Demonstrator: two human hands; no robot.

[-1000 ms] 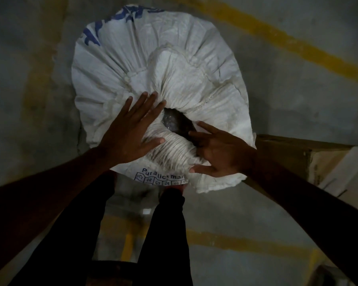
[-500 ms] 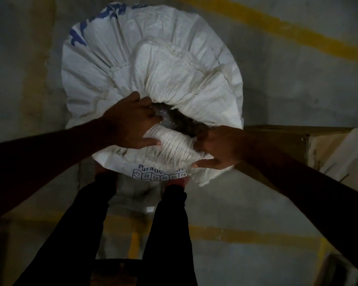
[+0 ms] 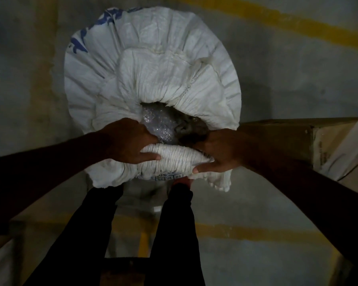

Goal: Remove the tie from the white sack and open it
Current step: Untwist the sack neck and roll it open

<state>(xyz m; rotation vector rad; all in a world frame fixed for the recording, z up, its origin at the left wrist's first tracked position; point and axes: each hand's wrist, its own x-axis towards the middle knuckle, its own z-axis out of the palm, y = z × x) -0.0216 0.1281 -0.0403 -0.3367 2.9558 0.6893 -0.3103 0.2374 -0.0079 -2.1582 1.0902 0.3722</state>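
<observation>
A big white woven sack [image 3: 153,65] with blue print stands on the floor in front of me, its gathered mouth partly spread. Through the gap I see clear bubble wrap [image 3: 159,122] and a dark mass beside it. My left hand [image 3: 130,141] grips the near rim of the mouth on the left, fingers tucked inside and thumb over the bunched cloth. My right hand [image 3: 219,151] holds the same bunched rim [image 3: 174,159] on the right side. No tie shows anywhere on the sack.
A brown cardboard box [image 3: 293,137] stands right of the sack, touching it. My dark trouser legs [image 3: 174,234] are just below the sack. Yellow painted lines [image 3: 277,23] cross the grey concrete floor. Another cardboard edge [image 3: 35,221] lies at lower left.
Both hands went from lying flat on the sack to gripping the near rim. The mouth has been pulled wider, and more of the bubble wrap inside shows.
</observation>
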